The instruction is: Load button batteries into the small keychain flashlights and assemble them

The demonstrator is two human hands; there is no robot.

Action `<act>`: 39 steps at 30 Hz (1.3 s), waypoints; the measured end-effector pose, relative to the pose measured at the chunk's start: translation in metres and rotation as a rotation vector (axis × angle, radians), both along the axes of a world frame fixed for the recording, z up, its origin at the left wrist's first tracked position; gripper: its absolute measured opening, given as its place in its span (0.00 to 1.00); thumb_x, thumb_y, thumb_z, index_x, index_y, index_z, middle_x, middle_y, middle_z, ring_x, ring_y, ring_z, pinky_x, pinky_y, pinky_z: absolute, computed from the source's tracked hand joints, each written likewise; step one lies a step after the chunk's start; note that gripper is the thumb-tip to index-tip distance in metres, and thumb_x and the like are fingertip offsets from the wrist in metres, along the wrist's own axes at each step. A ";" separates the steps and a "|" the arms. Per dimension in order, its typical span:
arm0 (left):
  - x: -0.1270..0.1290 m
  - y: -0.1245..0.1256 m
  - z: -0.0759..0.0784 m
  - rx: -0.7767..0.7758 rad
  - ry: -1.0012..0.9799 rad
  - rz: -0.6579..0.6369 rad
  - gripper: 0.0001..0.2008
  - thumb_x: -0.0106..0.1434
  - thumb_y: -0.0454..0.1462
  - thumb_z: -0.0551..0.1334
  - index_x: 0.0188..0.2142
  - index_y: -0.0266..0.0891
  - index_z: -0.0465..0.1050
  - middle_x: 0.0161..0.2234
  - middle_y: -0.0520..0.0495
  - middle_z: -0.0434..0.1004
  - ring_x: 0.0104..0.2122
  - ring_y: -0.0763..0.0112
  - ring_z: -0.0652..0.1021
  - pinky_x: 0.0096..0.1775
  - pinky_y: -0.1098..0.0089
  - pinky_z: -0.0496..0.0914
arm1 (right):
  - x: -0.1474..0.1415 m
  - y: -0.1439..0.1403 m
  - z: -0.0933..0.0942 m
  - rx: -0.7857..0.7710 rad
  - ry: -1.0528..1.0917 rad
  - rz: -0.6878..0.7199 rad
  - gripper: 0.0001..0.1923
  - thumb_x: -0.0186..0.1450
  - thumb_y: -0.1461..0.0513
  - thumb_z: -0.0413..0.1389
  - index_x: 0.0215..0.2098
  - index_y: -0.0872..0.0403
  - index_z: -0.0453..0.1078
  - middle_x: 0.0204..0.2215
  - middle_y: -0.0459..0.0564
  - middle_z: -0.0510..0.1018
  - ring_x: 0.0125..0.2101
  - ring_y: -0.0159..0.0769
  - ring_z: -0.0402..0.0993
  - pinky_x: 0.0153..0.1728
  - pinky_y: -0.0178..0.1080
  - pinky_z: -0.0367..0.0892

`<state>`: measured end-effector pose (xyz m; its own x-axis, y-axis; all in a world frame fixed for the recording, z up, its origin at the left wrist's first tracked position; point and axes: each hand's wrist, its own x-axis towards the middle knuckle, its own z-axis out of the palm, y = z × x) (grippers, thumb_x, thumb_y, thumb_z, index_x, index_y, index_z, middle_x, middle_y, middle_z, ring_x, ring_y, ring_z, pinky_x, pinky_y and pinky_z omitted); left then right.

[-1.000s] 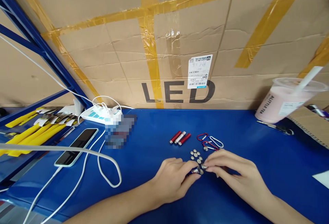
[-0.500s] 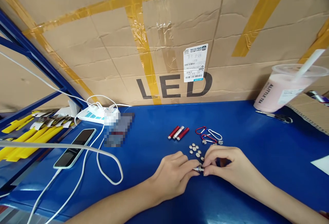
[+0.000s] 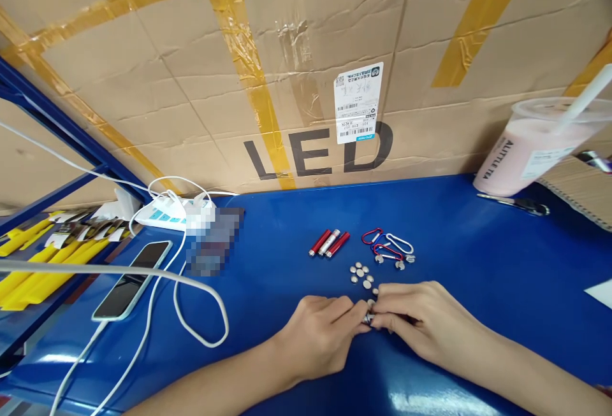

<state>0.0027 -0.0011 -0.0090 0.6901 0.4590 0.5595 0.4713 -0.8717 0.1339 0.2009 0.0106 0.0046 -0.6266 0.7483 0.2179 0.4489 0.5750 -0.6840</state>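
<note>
On the blue tabletop [image 3: 478,263], left hand [image 3: 320,336] and right hand [image 3: 421,320] rest palm-down, fingertips pinched together on one small silver metal cylinder [image 3: 368,318] near loose silver button cells [image 3: 361,274].

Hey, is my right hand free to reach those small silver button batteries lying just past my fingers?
Probably not yet: the right hand and left hand pinch a small silver part together. The button batteries lie close, nothing blocking them.
</note>
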 end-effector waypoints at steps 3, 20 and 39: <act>0.000 0.000 -0.003 0.048 0.021 0.010 0.11 0.70 0.31 0.47 0.42 0.29 0.67 0.23 0.50 0.71 0.17 0.74 0.69 0.18 0.70 0.60 | -0.005 -0.004 -0.001 -0.118 0.012 -0.017 0.17 0.66 0.64 0.48 0.20 0.52 0.69 0.18 0.44 0.73 0.18 0.29 0.69 0.19 0.30 0.62; 0.001 0.002 0.000 -0.107 -0.062 0.058 0.10 0.70 0.34 0.49 0.43 0.33 0.68 0.26 0.49 0.75 0.23 0.73 0.75 0.22 0.72 0.65 | -0.004 -0.002 0.001 -0.335 0.051 -0.073 0.21 0.67 0.53 0.49 0.20 0.54 0.68 0.16 0.43 0.70 0.16 0.26 0.65 0.17 0.29 0.59; -0.002 0.003 0.000 -0.242 -0.110 0.120 0.10 0.71 0.36 0.49 0.41 0.37 0.67 0.29 0.51 0.74 0.23 0.75 0.73 0.25 0.73 0.64 | 0.014 0.004 -0.001 0.679 0.036 -0.094 0.07 0.66 0.63 0.54 0.39 0.48 0.73 0.30 0.42 0.79 0.23 0.26 0.75 0.23 0.30 0.68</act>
<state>0.0005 0.0017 -0.0090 0.5640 0.6632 0.4920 0.5407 -0.7469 0.3870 0.2145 0.0142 0.0041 -0.5492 0.4892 0.6775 0.5011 0.8416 -0.2014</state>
